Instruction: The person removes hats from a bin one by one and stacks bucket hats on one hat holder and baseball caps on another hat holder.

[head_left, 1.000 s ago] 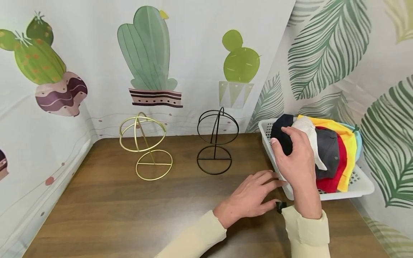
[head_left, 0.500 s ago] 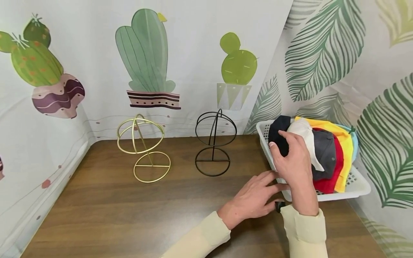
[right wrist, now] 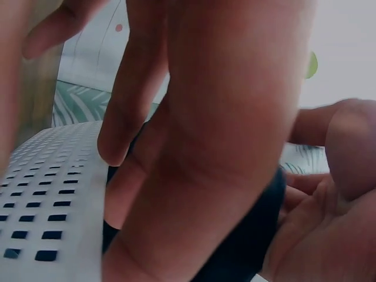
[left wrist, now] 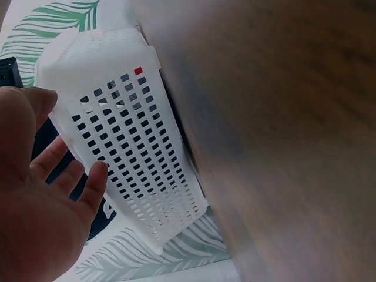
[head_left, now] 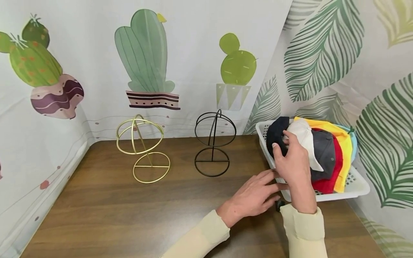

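A white perforated plastic basket (head_left: pixel 358 191) holds several caps at the right of the table. At its left end is a navy cap (head_left: pixel 274 134), beside a white cap (head_left: pixel 301 134) and a dark grey cap (head_left: pixel 324 148). My right hand (head_left: pixel 295 163) reaches over the basket and pinches the navy cap between thumb and fingers; in the right wrist view its fingers surround navy cloth (right wrist: pixel 247 235). My left hand (head_left: pixel 250 197) touches the basket's near left rim with loosely extended fingers, seen along the wall in the left wrist view. Part of the navy cap is hidden.
A gold wire stand (head_left: pixel 151 166) and a black wire stand (head_left: pixel 212 161) stand toward the back of the wooden table (head_left: pixel 129 215). Red (head_left: pixel 326 185) and yellow (head_left: pixel 348 161) caps lie further right in the basket. Patterned cloth hangs behind and at both sides.
My right thumb and fingers have closed onto the navy cap, which has shifted and tilted slightly left. The left hand stays at the rim, and the head view has moved a little.
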The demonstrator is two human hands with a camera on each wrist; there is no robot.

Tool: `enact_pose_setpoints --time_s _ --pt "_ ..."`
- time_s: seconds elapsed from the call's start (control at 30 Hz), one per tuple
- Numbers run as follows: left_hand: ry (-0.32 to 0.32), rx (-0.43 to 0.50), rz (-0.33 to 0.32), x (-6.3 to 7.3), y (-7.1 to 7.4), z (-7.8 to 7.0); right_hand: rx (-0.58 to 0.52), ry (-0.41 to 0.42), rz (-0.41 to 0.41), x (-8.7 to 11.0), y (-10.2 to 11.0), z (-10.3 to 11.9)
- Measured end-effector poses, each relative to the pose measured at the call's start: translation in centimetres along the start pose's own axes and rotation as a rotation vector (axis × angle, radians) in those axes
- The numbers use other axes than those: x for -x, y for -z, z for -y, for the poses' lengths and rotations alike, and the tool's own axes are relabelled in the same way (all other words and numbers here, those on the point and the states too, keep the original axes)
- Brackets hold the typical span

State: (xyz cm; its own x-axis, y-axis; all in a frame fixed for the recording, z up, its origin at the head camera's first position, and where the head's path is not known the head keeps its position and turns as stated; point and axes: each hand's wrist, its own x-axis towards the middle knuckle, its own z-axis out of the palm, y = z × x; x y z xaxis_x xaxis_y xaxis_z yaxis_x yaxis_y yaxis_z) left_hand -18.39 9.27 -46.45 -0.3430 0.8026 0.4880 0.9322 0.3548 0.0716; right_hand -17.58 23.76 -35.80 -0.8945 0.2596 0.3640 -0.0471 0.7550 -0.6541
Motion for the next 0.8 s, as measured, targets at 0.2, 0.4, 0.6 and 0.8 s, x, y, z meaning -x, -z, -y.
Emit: enact_pose_setpoints --time_s 0.2,0.4,0.6,0.8 --pt "-0.021 0.025 -0.011 -0.13 -0.23 0.25 0.025 -0.037 -0.117 0.16 -0.26 0.06" --pt "-0.031 0.029 -0.037 -0.23 -0.38 0.22 0.026 -0.015 -0.217 0.11 -0.45 -0.17" --pt "-0.008 -0.025 -0.033 -0.18 -0.37 -0.08 0.016 0.020 -0.302 0.10 -0.37 -0.10" --pt "0.005 -0.019 -0.030 -0.15 -0.45 -0.11 0.016 0.014 -0.347 0.11 -0.16 0.00"
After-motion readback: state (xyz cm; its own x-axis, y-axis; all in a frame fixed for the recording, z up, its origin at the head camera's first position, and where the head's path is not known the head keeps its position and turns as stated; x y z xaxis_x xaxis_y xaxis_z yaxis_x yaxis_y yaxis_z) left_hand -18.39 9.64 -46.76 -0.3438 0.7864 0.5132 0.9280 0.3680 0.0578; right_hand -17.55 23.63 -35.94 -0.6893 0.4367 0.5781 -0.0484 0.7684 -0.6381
